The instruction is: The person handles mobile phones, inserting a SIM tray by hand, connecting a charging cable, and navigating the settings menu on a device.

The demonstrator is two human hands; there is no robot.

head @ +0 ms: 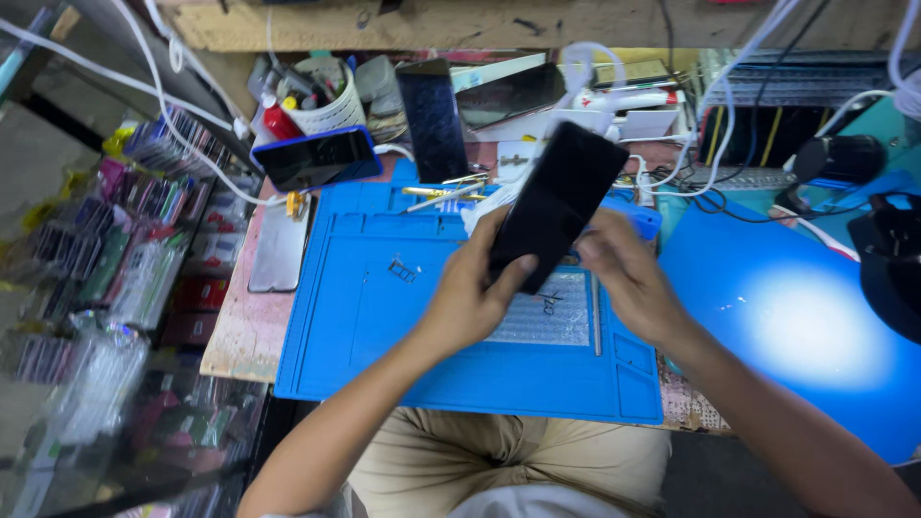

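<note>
Over the big blue silicone repair mat (384, 317), a slim black glass-fronted phone (556, 203) tilts, long axis running up-right; the left hand (470, 297) grips its lower end, the right hand (624, 273) pinches its right edge

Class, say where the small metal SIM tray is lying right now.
In the head view, the SIM tray lies on the blue work mat, just left of the left hand.
</note>
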